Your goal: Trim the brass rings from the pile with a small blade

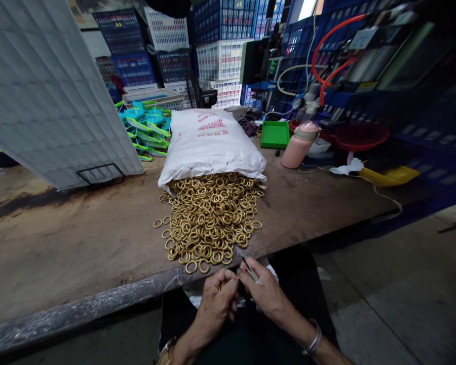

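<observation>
Head camera: from where I stand, gold rings (pixel 209 218) spill out of the mouth of the white sack (pixel 216 144) onto the table (pixel 99 243), on the person's side of it. Past that pile from the sack, by the near edge, are both hands. The left hand (pixel 218 294) has fingers curled together around a golden piece (pixel 221 287), mostly hidden; the right hand (pixel 264 289) is clamped on a slim metal tool (pixel 250 269). Right of the sack sit a pink bottle (pixel 298 147) and green tray (pixel 275 135).

a pink bottle (pixel 297 149) stands beside a green tray (pixel 275 135).
</observation>
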`<action>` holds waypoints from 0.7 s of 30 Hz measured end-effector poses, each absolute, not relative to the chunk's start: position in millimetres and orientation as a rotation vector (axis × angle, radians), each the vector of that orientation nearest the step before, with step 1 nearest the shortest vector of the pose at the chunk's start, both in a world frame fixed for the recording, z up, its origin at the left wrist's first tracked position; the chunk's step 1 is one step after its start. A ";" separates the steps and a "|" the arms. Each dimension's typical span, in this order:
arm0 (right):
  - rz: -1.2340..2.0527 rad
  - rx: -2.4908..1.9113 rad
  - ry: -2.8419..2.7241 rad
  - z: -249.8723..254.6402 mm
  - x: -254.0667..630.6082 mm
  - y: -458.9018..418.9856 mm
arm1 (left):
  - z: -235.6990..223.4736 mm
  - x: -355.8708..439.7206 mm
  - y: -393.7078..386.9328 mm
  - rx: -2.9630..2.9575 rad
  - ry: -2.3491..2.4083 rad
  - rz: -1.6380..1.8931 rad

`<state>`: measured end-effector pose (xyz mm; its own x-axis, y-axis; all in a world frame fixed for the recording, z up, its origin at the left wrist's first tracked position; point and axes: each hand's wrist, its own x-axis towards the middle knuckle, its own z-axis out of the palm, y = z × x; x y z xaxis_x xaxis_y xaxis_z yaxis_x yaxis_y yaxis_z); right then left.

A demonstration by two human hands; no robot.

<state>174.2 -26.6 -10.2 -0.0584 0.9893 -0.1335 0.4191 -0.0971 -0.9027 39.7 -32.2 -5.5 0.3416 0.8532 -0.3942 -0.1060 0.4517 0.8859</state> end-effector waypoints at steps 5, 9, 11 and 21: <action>1.157 -1.582 -1.537 -11.2 173.4 -27.2 | -9.9 37.5 -33.4 0.751 0.875 0.720; 1.132 -1.604 -1.552 -12.1 175.0 -28.0 | -11.2 38.2 -34.4 0.757 0.857 0.732; 1.019 -1.626 -1.622 -14.9 177.1 -28.6 | -11.6 39.2 -34.7 0.762 0.861 0.740; 0.734 -1.693 -2.089 -14.0 181.3 -41.3 | -2.4 41.6 -34.3 0.832 0.948 0.742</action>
